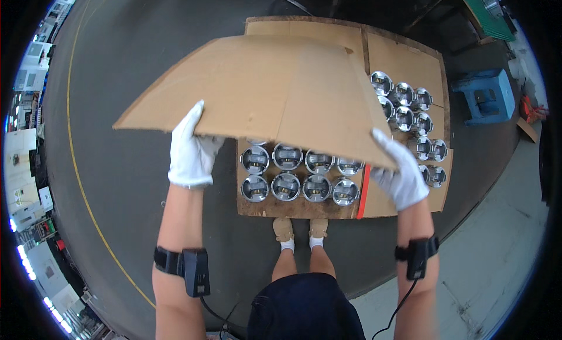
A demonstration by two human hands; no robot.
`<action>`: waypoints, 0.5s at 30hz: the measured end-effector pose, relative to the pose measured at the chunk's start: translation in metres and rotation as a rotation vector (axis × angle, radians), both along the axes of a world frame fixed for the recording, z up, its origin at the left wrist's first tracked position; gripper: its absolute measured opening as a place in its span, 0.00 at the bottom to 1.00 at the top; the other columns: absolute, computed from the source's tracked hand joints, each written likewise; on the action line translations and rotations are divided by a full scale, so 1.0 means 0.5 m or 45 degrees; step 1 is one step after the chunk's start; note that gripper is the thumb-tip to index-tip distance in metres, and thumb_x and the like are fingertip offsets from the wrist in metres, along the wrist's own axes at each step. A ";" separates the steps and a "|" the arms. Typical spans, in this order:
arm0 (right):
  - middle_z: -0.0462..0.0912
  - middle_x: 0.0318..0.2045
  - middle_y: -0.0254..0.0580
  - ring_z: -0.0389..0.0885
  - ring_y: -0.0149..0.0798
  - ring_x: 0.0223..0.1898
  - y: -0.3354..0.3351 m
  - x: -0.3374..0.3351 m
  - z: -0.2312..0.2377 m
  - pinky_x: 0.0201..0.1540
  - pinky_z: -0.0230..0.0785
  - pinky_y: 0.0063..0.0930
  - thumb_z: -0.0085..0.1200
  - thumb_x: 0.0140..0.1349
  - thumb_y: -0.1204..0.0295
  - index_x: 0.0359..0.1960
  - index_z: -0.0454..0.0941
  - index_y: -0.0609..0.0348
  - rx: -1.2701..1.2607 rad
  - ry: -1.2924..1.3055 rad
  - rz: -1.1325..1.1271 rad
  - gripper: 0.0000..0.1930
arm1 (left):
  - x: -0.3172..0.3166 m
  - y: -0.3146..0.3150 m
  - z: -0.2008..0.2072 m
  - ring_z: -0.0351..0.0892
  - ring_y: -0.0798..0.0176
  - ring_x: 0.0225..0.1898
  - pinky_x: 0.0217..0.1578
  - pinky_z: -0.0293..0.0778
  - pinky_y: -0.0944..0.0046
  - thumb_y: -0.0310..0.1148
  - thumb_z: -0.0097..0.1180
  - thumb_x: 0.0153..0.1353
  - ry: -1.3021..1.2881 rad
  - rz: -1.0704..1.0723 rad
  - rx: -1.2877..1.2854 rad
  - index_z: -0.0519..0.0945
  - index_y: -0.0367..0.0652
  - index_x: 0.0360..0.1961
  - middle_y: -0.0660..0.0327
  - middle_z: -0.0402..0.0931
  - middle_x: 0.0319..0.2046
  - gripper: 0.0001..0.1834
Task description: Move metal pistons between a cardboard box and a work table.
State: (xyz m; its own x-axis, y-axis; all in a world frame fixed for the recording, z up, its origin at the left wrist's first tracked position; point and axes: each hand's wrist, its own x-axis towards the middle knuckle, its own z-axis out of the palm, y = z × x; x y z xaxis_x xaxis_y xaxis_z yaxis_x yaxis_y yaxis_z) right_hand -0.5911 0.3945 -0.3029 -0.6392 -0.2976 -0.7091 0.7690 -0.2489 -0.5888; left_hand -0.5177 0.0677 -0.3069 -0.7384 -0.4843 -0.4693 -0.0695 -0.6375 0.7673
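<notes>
A large brown cardboard sheet (257, 82) is held up in front of me, tilted, above a low board of metal pistons. White-gloved, my left hand (192, 150) grips its near left edge, thumb on top and fingers underneath. At the near right corner, my right hand (401, 173) pinches the sheet the same way. Below the near edge, silvery pistons (285, 186) stand in rows on the wooden board (298, 209); the sheet hides the ones farther back. More pistons (403, 119) stand to the right on cardboard.
A red strip (364, 191) divides the board between the two piston groups. To the right is a blue plastic stool (485, 97), with a green-topped table (486, 12) behind it. A yellow line (79, 170) curves along the grey floor at left.
</notes>
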 end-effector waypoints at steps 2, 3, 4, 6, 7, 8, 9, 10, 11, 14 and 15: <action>0.82 0.36 0.35 0.80 0.25 0.30 0.000 -0.053 -0.024 0.24 0.71 0.16 0.56 0.62 0.69 0.46 0.77 0.59 0.131 0.268 0.145 0.13 | -0.020 -0.035 -0.034 0.78 0.67 0.43 0.35 0.79 0.68 0.32 0.54 0.62 0.009 -0.033 0.034 0.69 0.40 0.50 0.59 0.75 0.45 0.17; 0.82 0.32 0.33 0.79 0.24 0.26 0.007 -0.086 -0.057 0.22 0.70 0.16 0.55 0.62 0.72 0.45 0.78 0.59 -0.010 0.004 0.038 0.11 | -0.030 -0.032 -0.045 0.78 0.67 0.43 0.35 0.79 0.68 0.32 0.54 0.62 0.010 -0.028 0.043 0.69 0.40 0.50 0.59 0.75 0.45 0.17; 0.82 0.30 0.32 0.75 0.21 0.20 -0.011 -0.094 -0.048 0.19 0.66 0.13 0.58 0.60 0.70 0.42 0.80 0.58 0.063 0.021 -0.011 0.10 | -0.041 -0.022 -0.050 0.79 0.67 0.42 0.33 0.80 0.68 0.31 0.54 0.62 0.002 0.015 0.070 0.69 0.39 0.50 0.58 0.74 0.45 0.17; 0.82 0.28 0.32 0.70 0.20 0.14 -0.011 -0.127 -0.071 0.16 0.63 0.10 0.60 0.59 0.70 0.39 0.80 0.57 0.136 0.008 0.041 0.09 | -0.058 -0.013 -0.059 0.79 0.66 0.41 0.31 0.81 0.69 0.30 0.54 0.61 -0.005 0.069 0.101 0.68 0.39 0.50 0.57 0.74 0.44 0.17; 0.82 0.28 0.32 0.70 0.20 0.14 -0.014 -0.139 -0.075 0.16 0.63 0.10 0.60 0.59 0.70 0.39 0.80 0.57 0.140 0.009 0.051 0.09 | -0.064 -0.014 -0.064 0.79 0.64 0.41 0.35 0.81 0.67 0.29 0.54 0.61 0.034 0.056 0.135 0.67 0.38 0.51 0.56 0.74 0.45 0.18; 0.82 0.28 0.32 0.68 0.19 0.13 -0.017 -0.150 -0.076 0.15 0.62 0.10 0.60 0.58 0.69 0.38 0.80 0.56 0.172 0.051 0.009 0.08 | -0.074 -0.014 -0.068 0.79 0.63 0.41 0.40 0.82 0.65 0.29 0.54 0.61 0.074 0.044 0.171 0.66 0.37 0.52 0.55 0.73 0.45 0.19; 0.82 0.27 0.32 0.67 0.19 0.11 -0.028 -0.160 -0.085 0.14 0.61 0.09 0.61 0.58 0.69 0.36 0.79 0.56 0.189 0.082 -0.025 0.07 | -0.085 -0.015 -0.062 0.78 0.60 0.42 0.46 0.79 0.62 0.29 0.54 0.61 0.141 0.029 0.156 0.65 0.36 0.53 0.53 0.72 0.46 0.20; 0.81 0.27 0.33 0.66 0.19 0.11 -0.018 -0.182 -0.089 0.13 0.59 0.08 0.61 0.58 0.69 0.37 0.78 0.56 0.144 0.112 0.011 0.08 | -0.105 -0.016 -0.073 0.78 0.60 0.42 0.46 0.79 0.62 0.29 0.54 0.61 0.142 0.037 0.169 0.65 0.36 0.53 0.53 0.72 0.46 0.20; 0.81 0.26 0.33 0.66 0.19 0.10 -0.010 -0.198 -0.090 0.12 0.59 0.08 0.61 0.58 0.69 0.37 0.78 0.56 0.128 0.140 -0.027 0.08 | -0.127 -0.017 -0.084 0.78 0.58 0.43 0.47 0.78 0.62 0.29 0.54 0.62 0.157 -0.003 0.187 0.65 0.36 0.53 0.52 0.72 0.46 0.20; 0.80 0.25 0.34 0.65 0.19 0.10 0.002 -0.247 -0.097 0.10 0.57 0.06 0.61 0.58 0.69 0.36 0.77 0.58 0.113 0.155 -0.042 0.09 | -0.182 -0.022 -0.115 0.78 0.56 0.46 0.46 0.76 0.62 0.36 0.54 0.62 0.103 -0.146 0.135 0.65 0.34 0.54 0.49 0.71 0.48 0.23; 0.79 0.24 0.34 0.66 0.19 0.10 0.026 -0.266 -0.110 0.10 0.57 0.06 0.61 0.59 0.68 0.36 0.77 0.59 0.214 0.217 -0.093 0.09 | -0.197 -0.009 -0.131 0.77 0.55 0.47 0.45 0.76 0.63 0.41 0.54 0.63 0.046 -0.261 0.092 0.64 0.33 0.54 0.47 0.71 0.49 0.27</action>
